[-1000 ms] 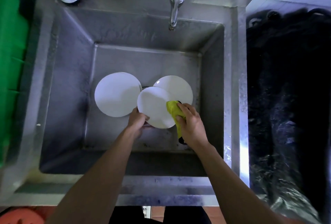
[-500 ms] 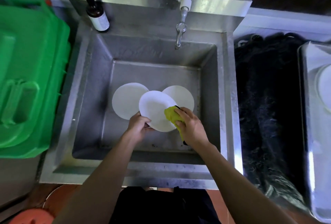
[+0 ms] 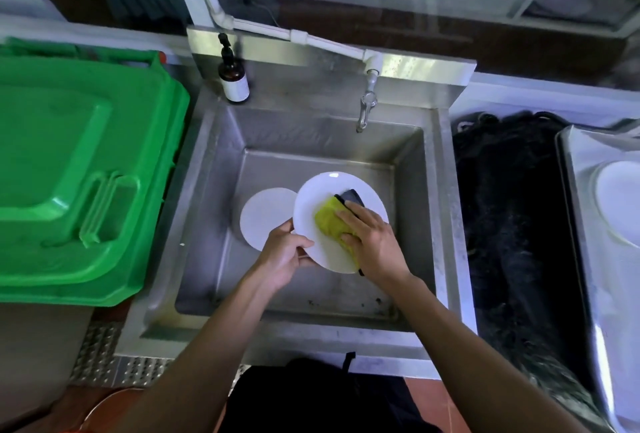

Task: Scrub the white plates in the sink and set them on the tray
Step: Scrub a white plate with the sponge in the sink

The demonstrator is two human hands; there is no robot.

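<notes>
Two hands work over the sink (image 3: 433,211): the left hand (image 3: 282,256) grips a white plate (image 3: 320,211) by its rim, tilted above the basin, while the right hand (image 3: 372,240) presses a yellow sponge (image 3: 329,223) onto it. Another plate (image 3: 265,216) lies on the sink floor.

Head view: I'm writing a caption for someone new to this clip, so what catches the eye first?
First the white plate at the middle of the steel sink, gripped at its near-left rim by the left hand while the right hand presses a yellow sponge onto its face. Next, the big green bin lid filling the left side. A second plate lies flat in the basin, partly behind the held one.
</notes>
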